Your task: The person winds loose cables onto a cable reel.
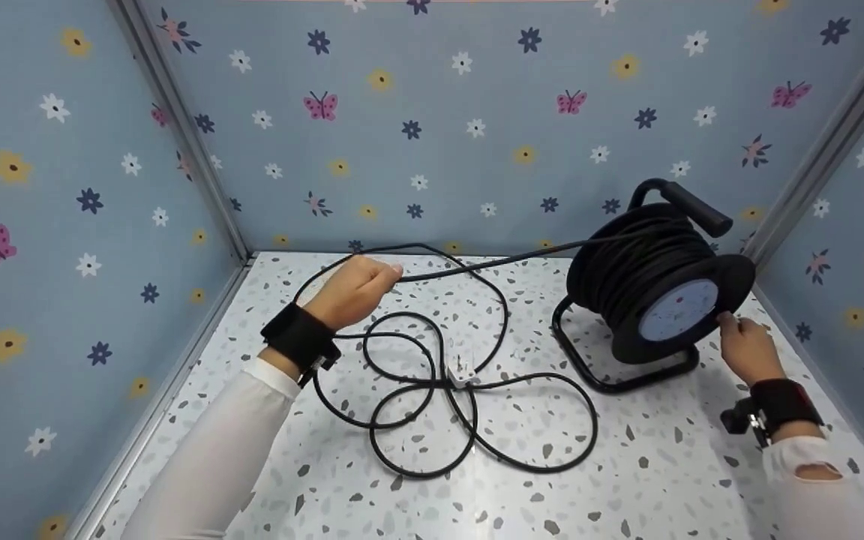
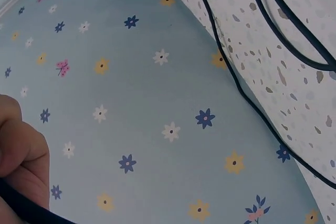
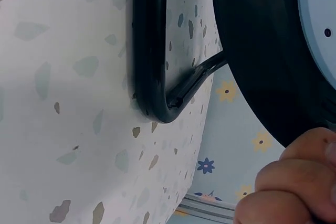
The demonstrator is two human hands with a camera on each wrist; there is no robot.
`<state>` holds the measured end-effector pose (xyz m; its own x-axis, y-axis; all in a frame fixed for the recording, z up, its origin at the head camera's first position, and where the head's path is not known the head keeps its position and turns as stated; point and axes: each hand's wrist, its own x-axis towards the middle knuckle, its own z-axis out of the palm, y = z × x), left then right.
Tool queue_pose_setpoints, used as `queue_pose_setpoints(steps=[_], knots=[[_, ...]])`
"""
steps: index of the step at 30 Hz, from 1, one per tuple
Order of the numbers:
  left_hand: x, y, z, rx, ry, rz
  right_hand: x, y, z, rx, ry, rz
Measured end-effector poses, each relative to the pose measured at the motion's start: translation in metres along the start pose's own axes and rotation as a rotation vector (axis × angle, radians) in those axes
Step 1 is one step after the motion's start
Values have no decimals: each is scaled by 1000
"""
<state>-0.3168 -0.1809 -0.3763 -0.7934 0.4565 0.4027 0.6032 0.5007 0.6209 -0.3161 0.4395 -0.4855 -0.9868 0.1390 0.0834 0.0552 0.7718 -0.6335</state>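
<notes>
A black cable reel (image 1: 638, 281) stands at the right on a bent tube frame (image 1: 578, 360), cable wound thickly round its drum. From the drum the black cable (image 1: 511, 260) runs taut leftward to my left hand (image 1: 357, 291), whose curled fingers grip it above the floor. In the left wrist view, the cable (image 2: 26, 211) passes under the curled fingers (image 2: 29, 145). My right hand (image 1: 751, 349) is at the reel's near flange, fingers curled at its rim; in the right wrist view these fingers (image 3: 289, 182) lie against the black disc (image 3: 262, 66). Whether they hold a knob there is hidden.
Loose cable loops (image 1: 544, 469) spread over the speckled white surface (image 1: 642, 480) between the hands. A small pale object (image 1: 460, 369), unclear in kind, lies among them. Flowered blue walls (image 1: 447, 150) enclose the left, back and right. The reel's carrying handle (image 1: 694, 208) points up.
</notes>
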Motion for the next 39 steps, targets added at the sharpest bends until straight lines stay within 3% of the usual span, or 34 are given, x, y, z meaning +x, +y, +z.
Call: queue_pose_setpoints(steps=[6, 15, 25, 31, 39], knots=[[-3, 5, 19, 93, -91, 71, -3, 2, 5, -69, -44, 1], [0, 11, 49, 229, -178, 112, -10, -2, 14, -119, -180, -48], [9, 23, 82, 297, -217, 145, -20, -16, 27, -160, -316, -33], [15, 23, 103, 336, -227, 142, -26, -24, 40, -149, -324, -85], [26, 25, 130, 363, -221, 134, -37, -37, 54, -98, -372, -79]])
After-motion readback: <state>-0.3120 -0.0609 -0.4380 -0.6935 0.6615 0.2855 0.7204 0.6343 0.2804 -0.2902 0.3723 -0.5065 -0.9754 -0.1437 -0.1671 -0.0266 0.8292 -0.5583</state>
